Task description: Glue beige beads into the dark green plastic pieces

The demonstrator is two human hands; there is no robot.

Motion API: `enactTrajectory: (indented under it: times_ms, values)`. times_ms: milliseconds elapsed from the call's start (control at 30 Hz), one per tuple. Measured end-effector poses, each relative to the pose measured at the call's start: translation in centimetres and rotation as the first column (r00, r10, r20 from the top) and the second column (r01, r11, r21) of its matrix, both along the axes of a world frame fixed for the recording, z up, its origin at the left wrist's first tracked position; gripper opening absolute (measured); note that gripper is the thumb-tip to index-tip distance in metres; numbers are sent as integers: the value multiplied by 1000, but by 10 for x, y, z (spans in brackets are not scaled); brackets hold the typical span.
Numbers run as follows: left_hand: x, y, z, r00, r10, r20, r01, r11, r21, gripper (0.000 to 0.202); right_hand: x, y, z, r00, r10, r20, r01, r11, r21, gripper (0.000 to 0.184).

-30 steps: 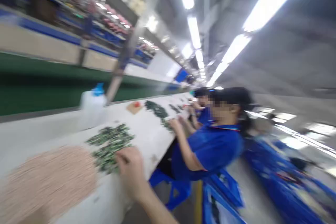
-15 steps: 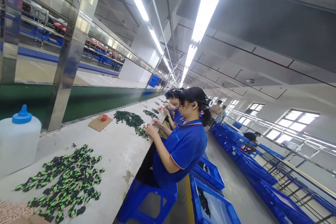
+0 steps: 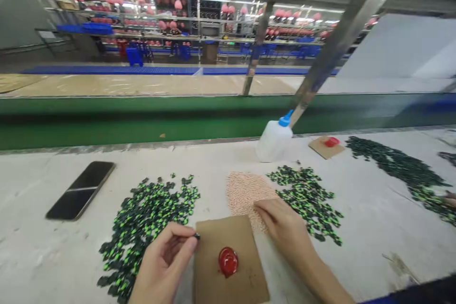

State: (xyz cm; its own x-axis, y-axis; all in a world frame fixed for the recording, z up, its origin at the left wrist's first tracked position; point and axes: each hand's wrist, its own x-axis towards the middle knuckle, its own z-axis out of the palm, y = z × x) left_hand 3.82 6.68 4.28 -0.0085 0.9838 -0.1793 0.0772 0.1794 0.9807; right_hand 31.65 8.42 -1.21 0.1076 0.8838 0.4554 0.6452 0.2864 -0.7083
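My left hand (image 3: 166,259) is closed in a pinch on a small dark piece (image 3: 197,236), just over the left edge of a cardboard sheet (image 3: 210,256). A round red cap-like dish, wet and glossy (image 3: 228,262), sits on that cardboard. My right hand (image 3: 283,223) reaches into a pile of tiny beige pellets (image 3: 245,190) behind the cardboard. Its thumb and fingertips are together at the pile, and whatever they hold is too small to make out. Left of the cardboard lies a heap of black-and-green pieces (image 3: 149,213); a second similar heap (image 3: 309,199) spreads beyond my right hand.
A phone (image 3: 81,190) lies at the left. A white bottle with a blue nozzle (image 3: 274,140) stands near the green ledge (image 3: 160,123). To the right are another cardboard piece with a red cap (image 3: 326,148), a dark heap (image 3: 395,159) and a co-worker's hand (image 3: 451,199).
My view has swung from the right, along the bench, to the bench straight ahead. Both my hands and the cardboard with the red dish now show; the seated co-worker has mostly left view.
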Motion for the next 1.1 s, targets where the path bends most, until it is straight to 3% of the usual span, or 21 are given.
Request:
enactTrajectory:
  times_ms: [100,233,400,467,567,633,700,767,867,933,1000,1100]
  values:
    - [15,-2,20,995,58,75,-52,996,-74,32,9,-16,11,986,-89,-144,87,996,-25,11]
    - [24,-8,29,982,56,178,-25,985,-169,28,3,-36,37,905,-235,-355,190,969,-158,5]
    - [27,-13,40,964,52,263,13,971,-239,23,-26,-53,58,701,-266,-662,35,940,-340,34]
    - [31,-15,44,959,12,283,57,970,-236,16,-39,-61,65,607,-283,-743,-44,921,-386,36]
    - [40,-22,45,964,-75,256,113,984,-138,6,-54,-71,71,484,-308,-819,-138,897,-419,29]
    - [47,-27,42,976,-134,171,130,991,38,13,-58,-75,71,427,-304,-852,-191,891,-413,25]
    - [54,-31,36,983,-184,28,169,947,274,20,-58,-76,67,394,-282,-875,-238,888,-394,23]
    - [58,-34,30,967,-212,-139,252,858,447,25,-55,-76,62,388,-244,-888,-270,892,-363,20]
    - [60,-35,23,931,-222,-291,351,770,533,27,-51,-77,59,465,-179,-867,-259,909,-327,13]
    - [58,-35,20,915,-211,-345,379,745,549,28,-55,-79,65,541,-201,-816,-192,916,-353,12]
    - [55,-33,20,899,-202,-388,403,728,554,29,-64,-82,73,586,-305,-750,-68,904,-421,17]
    - [53,-32,21,911,-253,-325,395,759,517,31,-75,-87,83,607,-409,-682,56,877,-477,22]
